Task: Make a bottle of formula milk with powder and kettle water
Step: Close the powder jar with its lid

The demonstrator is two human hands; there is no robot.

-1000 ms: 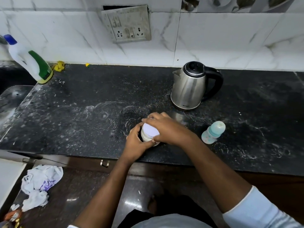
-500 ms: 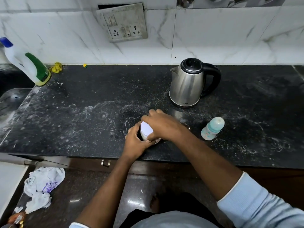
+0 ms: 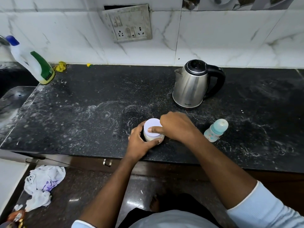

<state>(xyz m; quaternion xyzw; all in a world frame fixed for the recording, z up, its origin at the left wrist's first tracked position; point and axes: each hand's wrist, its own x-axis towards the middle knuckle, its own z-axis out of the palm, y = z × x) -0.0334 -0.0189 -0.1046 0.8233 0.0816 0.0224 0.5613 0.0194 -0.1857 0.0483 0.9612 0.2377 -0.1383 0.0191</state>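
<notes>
A small clear jar of pale powder [image 3: 153,137] with a lilac lid [image 3: 152,125] stands near the front edge of the black counter [image 3: 85,99]. My left hand [image 3: 139,142] wraps round the jar's body from the left. My right hand [image 3: 176,126] grips the lid from the right, thumb across its front rim. A steel kettle [image 3: 190,86] with a black handle stands behind the jar. A small baby bottle [image 3: 216,130] with a teal cap stands to the right of my right hand.
A white and green cleaner bottle [image 3: 32,63] leans at the counter's back left, beside a sink [image 3: 11,99]. A wall socket plate [image 3: 130,24] sits above. Crumpled white plastic bags [image 3: 42,183] lie on the floor at lower left. Powder dusts the counter.
My right hand has turned on the lid, so more of the lilac top now shows. The jar stays in place in my left hand.
</notes>
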